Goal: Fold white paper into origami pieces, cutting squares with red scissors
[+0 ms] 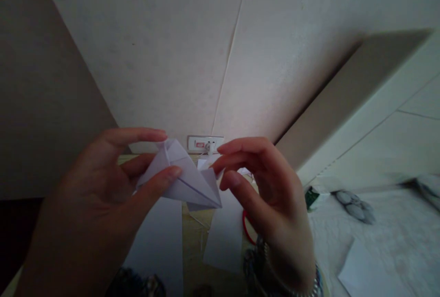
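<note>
From my station I have the folded white paper [194, 182] up in front of the wall, above the table [192, 260], with a narrow point aimed right and slightly down. Creases cross its near face, and a small flap stands up near that point. My left hand [99, 196] has it in a pinch: the thumb presses the near face, the index fingertip meets the top edge, and the other fingers sit behind. My right hand [275, 187] is just beside the point, fingers curled, its grip partly open with a gap between thumb and index finger. One fingertip comes right up to the flap; I cannot tell whether it touches.

Below, I see one white sheet [163, 237] at the left and a narrower sheet [225, 237] at the right, with thin white strips [197, 220] between them. A red loop [244, 223] shows partly behind my right hand. A beaded bracelet [315, 285] rings that wrist.

Farther back, a wall outlet [192, 143] has a white plug [207, 148] in it. Off to the right, another white sheet [364, 269] lies on a pale cloth [405, 228], near a blurred grey patterned thing [354, 205].
</note>
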The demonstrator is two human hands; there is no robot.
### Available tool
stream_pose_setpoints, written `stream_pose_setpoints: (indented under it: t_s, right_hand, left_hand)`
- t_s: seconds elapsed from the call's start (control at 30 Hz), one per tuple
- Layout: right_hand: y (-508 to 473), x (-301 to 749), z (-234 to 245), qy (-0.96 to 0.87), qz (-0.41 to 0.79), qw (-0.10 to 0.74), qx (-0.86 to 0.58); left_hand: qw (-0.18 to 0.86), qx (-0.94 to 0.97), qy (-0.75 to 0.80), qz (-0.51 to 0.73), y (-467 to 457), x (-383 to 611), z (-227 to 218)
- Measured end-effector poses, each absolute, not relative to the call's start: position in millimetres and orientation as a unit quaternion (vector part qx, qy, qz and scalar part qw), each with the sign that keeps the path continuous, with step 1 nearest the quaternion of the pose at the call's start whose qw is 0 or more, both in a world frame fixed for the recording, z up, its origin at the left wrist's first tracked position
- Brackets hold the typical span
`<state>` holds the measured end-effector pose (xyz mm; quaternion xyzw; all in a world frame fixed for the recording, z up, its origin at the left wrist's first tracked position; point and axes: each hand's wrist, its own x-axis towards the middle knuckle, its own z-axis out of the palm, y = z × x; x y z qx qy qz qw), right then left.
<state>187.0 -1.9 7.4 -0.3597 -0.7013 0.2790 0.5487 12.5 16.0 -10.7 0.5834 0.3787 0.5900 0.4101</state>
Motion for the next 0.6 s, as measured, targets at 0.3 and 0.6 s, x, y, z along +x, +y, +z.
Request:
stream_pose_setpoints:
  t_s: [0.3, 0.6]
  right_hand:
    - [-4, 190, 11, -0.697, 0.265, 0.540, -0.390]
    - [-2, 188, 13, -0.721, 0.244, 0.517, -0.391]
  left_hand:
    - [0.457, 0.543, 0.407, 0.575, 9, 17, 1]
    - [0.427, 0.605, 0.389, 0.547, 8, 17, 6]
